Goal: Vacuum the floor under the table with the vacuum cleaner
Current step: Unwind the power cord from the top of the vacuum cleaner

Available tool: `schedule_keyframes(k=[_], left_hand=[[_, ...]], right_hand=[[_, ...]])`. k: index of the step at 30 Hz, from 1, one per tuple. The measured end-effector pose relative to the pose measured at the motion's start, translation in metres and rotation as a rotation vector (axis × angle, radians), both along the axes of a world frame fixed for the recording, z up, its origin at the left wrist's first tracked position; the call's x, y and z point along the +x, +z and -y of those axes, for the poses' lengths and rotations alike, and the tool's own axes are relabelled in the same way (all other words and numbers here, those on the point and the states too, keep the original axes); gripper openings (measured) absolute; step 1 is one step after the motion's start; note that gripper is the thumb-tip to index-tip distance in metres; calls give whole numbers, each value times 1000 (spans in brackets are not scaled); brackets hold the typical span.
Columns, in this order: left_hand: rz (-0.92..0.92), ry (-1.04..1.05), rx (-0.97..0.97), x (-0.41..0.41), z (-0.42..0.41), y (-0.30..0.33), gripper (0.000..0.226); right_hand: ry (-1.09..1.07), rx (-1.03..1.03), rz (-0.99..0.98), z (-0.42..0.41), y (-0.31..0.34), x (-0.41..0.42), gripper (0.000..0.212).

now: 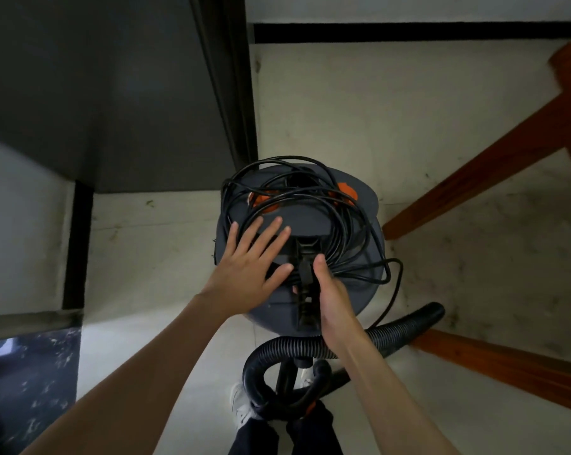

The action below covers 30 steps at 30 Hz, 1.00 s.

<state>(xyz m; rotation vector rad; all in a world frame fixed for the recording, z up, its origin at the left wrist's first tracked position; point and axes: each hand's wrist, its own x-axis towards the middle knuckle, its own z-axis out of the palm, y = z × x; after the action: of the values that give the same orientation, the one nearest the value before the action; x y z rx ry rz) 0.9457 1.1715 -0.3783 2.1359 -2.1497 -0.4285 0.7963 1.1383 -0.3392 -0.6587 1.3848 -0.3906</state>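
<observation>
Getting the vacuum cleaner [297, 244] ready: my left hand [251, 261] lies flat, fingers spread, on its lid; my right hand [330, 290] seems curled around the handle [305, 280] between them. Next, free the coiled cord [340, 224] beyond my fingers. Hose [359, 339] and wooden legs [481, 165] crowd the right.

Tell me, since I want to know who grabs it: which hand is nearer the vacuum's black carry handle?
Right. The right hand wraps the black carry handle from its right side; the left hand lies flat on the lid just left of it.
</observation>
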Motion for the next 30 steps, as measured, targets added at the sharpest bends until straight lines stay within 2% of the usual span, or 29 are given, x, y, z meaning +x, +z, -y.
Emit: schedule_keyframes(k=[3,7,12,16,18,20,21,22,23,26,27,30], left_hand=[[-8,-15,6,-1,29,2,68],[-22,-26,18,1,72,3,70],[-38,2,45,1,129,4,71],[-42,23,35,-12,163,2,67],[-32,30,-3,-21,170,-1,62],[-24,48,-38,-26,174,-4,61],[-18,55,-54,-26,177,-5,61],[-14,57,-63,-27,178,-6,61],[-13,54,-67,-27,179,-6,61],[-23,55,-45,-28,177,-7,61],[-25,55,-30,-29,177,-6,61],[-7,60,-16,-28,179,-4,62]], right_hand=[[-12,2,35,26,-6,-5,34],[-36,28,22,66,-8,-4,43],[-27,27,39,127,-6,-4,38],[7,-3,-35,171,-10,-17,40],[17,23,-89,181,-16,-24,59],[5,56,-109,186,-21,-29,97],[4,58,-110,189,-23,-29,109],[8,67,-118,191,-25,-29,110],[26,65,-129,193,-24,-29,100],[54,42,-134,196,-24,-30,35],[51,50,-138,197,-23,-30,27],[75,74,-159,199,-22,-30,28]])
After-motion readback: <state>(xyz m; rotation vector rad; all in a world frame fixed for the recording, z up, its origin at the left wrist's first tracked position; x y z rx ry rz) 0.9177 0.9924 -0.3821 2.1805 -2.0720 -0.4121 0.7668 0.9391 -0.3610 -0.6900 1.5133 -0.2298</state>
